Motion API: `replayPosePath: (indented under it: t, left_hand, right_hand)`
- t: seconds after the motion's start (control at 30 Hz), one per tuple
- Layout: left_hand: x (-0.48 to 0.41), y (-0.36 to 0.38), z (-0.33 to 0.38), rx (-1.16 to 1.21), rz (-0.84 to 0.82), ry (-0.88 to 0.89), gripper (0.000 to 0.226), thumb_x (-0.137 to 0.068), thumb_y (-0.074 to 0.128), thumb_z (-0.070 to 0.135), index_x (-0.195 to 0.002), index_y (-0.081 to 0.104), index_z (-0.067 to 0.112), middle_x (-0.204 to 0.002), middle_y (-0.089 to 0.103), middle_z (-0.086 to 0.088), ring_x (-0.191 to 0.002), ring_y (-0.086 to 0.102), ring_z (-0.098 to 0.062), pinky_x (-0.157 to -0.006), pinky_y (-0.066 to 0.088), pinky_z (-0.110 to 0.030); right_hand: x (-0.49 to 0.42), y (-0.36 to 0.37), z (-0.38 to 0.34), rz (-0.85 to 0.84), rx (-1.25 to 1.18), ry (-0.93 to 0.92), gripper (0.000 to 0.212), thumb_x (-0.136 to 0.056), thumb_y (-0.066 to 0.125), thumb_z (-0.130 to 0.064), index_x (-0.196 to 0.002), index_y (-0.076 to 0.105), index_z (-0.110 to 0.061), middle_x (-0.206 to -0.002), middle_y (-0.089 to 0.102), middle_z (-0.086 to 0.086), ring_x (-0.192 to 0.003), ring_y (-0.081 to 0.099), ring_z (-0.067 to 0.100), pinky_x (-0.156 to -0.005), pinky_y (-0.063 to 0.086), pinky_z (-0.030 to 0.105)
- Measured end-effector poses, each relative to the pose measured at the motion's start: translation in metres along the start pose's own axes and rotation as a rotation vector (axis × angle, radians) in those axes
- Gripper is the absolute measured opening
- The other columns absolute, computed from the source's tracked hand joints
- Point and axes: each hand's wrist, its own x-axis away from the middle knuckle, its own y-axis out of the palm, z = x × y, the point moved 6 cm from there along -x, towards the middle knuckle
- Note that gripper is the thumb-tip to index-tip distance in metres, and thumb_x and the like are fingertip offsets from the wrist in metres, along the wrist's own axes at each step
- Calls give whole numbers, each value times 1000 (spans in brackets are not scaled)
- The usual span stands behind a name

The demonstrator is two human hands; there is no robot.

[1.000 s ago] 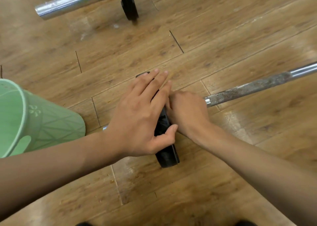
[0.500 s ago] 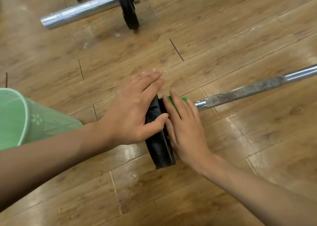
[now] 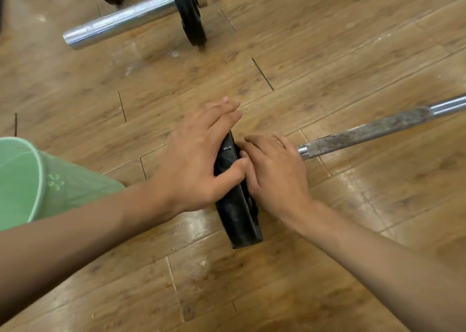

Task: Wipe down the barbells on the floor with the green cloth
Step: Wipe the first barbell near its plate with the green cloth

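Bucket: a green bucket (image 3: 37, 180) sits well left of the black weight plate (image 3: 239, 220), on the wooden floor (image 3: 327, 54).
Beyond the plate: a second barbell (image 3: 126, 24), chrome, well apart.
Left hand (image 3: 199, 160): we see it grasping the plate, its thumb hooked over the rim.
Right hand (image 3: 274, 173): its fingers lie flat on the plate's right face and grip nothing visible.
Rusty bar (image 3: 365, 132): runs right from the plate; the right hand hides the join.

Glossy wood-plank floor (image 3: 353, 54) w/ light glare.
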Motion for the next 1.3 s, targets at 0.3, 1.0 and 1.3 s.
replayPosePath:
  t: [0.3,1.0,1.3]
  left_hand:
    - [13,0,14,-60,-40,96,80,-90,52,52,-143,55,-8,-153,52,-22,-148,42,-35,-123,31,-44]
    - [5,0,5,-43,-21,77,76,-90,49,49,-142,56,-6,-150,54,-21,-147,45,-34,-122,33,-46]
    - [-19,-4,-17,-25,-154,-10,80,-93,41,56,-149,52,0,-158,47,-19,-151,37,-34,-121,27,-41]
  right_hand:
    - [13,0,7,2,77,-73,47,-109,28,-33,-118,70,-17,-104,74,1,-96,70,24,-118,34,48]
    - [15,-20,71,57,423,-177,50,-112,28,-42,-109,71,-17,-95,71,5,-96,65,30,-124,25,52]
    - [7,-7,50,128,266,-11,55,-113,22,-37,-105,71,-14,-96,70,3,-97,59,28,-125,23,51]
